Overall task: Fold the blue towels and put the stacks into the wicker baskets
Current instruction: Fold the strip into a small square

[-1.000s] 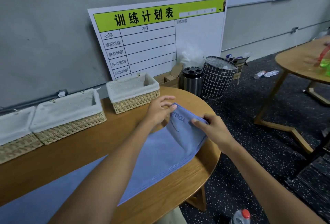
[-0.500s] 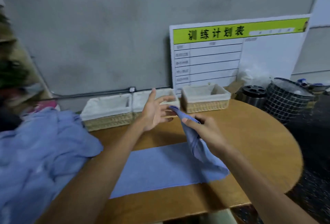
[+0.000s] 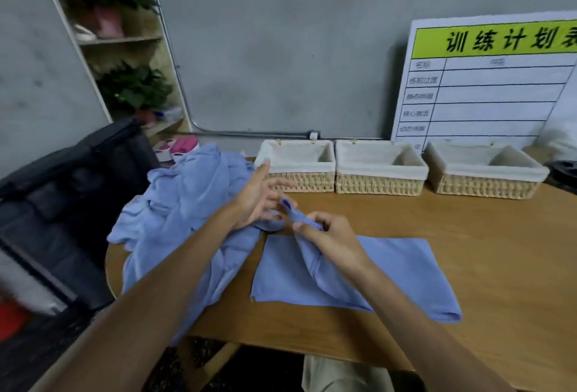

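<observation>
A blue towel [image 3: 396, 270] lies flat on the wooden table [image 3: 499, 266], one end doubled back over the rest. My right hand [image 3: 327, 234] pinches that lifted end above the towel's left part. My left hand [image 3: 260, 196] hovers just left of it with fingers spread, empty, nearly touching the raised corner. A heap of unfolded blue towels [image 3: 184, 210] covers the table's left end and hangs over its edge. Three wicker baskets with white liners, left [image 3: 299, 181], middle [image 3: 379, 184] and right [image 3: 484, 187], stand in a row along the wall, with no towels in them.
A black chair [image 3: 62, 192] stands left of the table. Behind it a shelf [image 3: 125, 39] holds potted plants. A white and green board [image 3: 487, 85] leans on the grey wall behind the baskets. A dark round container [image 3: 565, 170] sits at the far right.
My head has turned left, bringing the towel heap and shelf into view. My right hand has carried the towel's end leftward over the flat part. My left hand let go and opened.
</observation>
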`<state>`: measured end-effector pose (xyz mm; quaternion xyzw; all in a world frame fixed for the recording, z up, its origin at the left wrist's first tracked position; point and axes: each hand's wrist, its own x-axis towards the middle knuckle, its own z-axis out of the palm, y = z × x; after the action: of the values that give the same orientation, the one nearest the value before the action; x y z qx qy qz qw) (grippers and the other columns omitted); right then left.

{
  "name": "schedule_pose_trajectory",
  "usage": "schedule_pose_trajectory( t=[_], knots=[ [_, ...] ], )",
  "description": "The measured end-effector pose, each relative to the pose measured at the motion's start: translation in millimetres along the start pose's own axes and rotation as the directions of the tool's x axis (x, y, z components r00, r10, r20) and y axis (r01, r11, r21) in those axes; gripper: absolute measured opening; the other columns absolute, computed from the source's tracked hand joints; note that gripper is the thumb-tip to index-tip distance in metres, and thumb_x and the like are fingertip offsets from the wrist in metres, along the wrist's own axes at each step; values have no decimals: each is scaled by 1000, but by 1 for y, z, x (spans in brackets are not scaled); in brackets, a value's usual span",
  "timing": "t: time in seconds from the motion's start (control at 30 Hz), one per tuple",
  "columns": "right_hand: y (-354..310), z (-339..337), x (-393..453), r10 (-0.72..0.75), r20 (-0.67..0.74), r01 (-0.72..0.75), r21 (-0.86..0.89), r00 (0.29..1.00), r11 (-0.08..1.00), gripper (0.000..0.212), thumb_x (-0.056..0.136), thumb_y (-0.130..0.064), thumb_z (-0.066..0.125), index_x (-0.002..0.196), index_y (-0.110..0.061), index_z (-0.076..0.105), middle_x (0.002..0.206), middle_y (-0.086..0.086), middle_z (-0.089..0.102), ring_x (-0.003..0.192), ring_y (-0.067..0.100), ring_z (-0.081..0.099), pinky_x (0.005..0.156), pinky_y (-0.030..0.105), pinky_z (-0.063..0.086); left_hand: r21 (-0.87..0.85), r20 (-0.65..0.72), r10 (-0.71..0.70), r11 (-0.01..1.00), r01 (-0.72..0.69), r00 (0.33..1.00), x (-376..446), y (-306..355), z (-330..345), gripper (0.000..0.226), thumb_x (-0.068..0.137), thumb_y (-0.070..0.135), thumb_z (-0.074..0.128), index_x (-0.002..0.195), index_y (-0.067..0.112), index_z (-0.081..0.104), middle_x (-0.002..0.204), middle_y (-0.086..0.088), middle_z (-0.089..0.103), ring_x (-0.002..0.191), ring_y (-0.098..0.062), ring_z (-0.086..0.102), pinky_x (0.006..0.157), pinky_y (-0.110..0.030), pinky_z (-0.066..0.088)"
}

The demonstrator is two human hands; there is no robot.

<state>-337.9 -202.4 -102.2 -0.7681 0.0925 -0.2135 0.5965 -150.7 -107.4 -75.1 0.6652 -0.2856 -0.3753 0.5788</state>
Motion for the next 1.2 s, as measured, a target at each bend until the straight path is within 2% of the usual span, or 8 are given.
schedule_pose_trajectory(
  t=[0.17,0.27,0.33,0.5,0.63,0.73,1.0,1.2],
  knots=[
    [29,30,-9,107,241,-48,-235,965,971,30,93,-47,61,78,-23,72,80,10,71,74,21,65,74,38,51,511,-238,146,860,-5,960,-2,-47,-7,58,102,61,30,93,19,68,80,-7,72,64,-16,61,69,-36,53],
    [36,0,-18,24,0,-23,-229,1000,973,33,100,-36,57,75,-15,68,75,3,70,70,14,63,74,33,48,832,-226,514,544,-111,828,-11,-64,22,41,98,47,37,89,20,66,82,2,69,79,-21,63,72,-37,48],
    [54,-33,-20,-40,-222,-46,-371,974,927,25,99,-29,58,78,-20,67,73,-4,68,73,12,63,73,35,48,825,-147,577,520,-223,803,-14,-70,62,35,96,40,38,100,23,69,97,5,70,90,-20,63,79,-37,50],
    [106,-99,-31,-137,-147,-26,-769,980,639,33,94,-34,45,108,-22,73,118,-1,71,109,24,66,87,38,52,883,141,364,374,-283,921,-9,-99,151,56,98,46,24,143,27,52,153,5,44,141,-20,38,114,-39,29],
    [103,-114,-39,117,-27,-77,-890,993,449,66,96,-60,10,149,-36,41,161,-12,27,151,18,20,118,45,18,951,148,168,246,-186,975,-2,-103,149,60,105,57,23,160,35,12,168,12,-4,154,-15,-8,124,-47,-2],
    [101,-117,-43,174,-31,-95,-923,984,372,96,74,-76,-24,154,-47,19,165,-15,6,154,18,2,121,44,5,972,127,77,187,-140,989,-2,-105,129,68,99,70,16,158,42,-4,166,15,-17,153,-15,-18,123,-52,-6],
    [105,-122,-46,211,-78,-146,-932,974,331,105,63,-79,-34,155,-46,3,166,-12,-4,153,20,-7,122,45,-1,989,-2,90,150,-11,996,-21,-109,62,102,70,89,-15,159,39,-5,166,14,-14,153,-13,-14,125,-46,-1],
    [105,-135,-52,230,-164,-229,-928,959,294,108,61,-78,-38,156,-45,2,166,-10,-6,153,20,-9,122,46,3,989,-16,78,147,5,997,-21,-108,62,76,94,72,13,159,38,-5,166,14,-15,153,-12,-14,124,-46,-2]
  ],
)
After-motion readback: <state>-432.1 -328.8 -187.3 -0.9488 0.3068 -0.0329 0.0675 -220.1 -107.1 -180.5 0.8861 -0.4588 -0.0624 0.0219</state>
